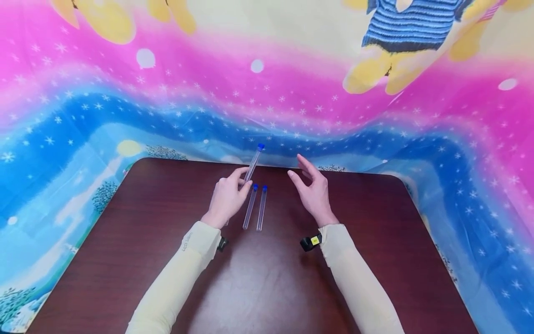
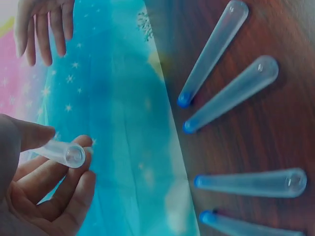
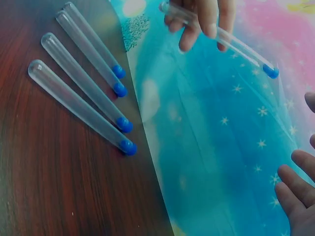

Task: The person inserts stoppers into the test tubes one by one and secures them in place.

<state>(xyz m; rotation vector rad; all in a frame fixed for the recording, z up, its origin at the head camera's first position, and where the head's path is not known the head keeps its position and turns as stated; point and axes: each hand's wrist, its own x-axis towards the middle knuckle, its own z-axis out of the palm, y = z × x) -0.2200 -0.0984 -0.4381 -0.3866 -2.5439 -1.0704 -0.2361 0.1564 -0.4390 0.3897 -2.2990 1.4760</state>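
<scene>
My left hand (image 1: 227, 197) pinches a clear test tube (image 1: 254, 162) with a blue cap between thumb and fingers. Held above the table, the tube tilts with its cap up and away from me; its rounded end faces the camera in the left wrist view. Across from it, my right hand (image 1: 314, 191) is in the air with fingers extended, holding nothing. Beneath and between the hands lie two capped test tubes, a left one (image 1: 250, 208) and a right one (image 1: 262, 208). Further capped tubes, such as this one (image 2: 253, 183), show in the wrist views, mostly hidden by my left hand in the head view.
The dark brown wooden table (image 1: 267, 287) has rounded far corners. A cloth (image 1: 233, 106) printed with snowflakes and cartoon figures hangs right behind its far edge and along both sides. Dark wrist cameras, one at the right cuff (image 1: 310, 242), are strapped under the sleeves.
</scene>
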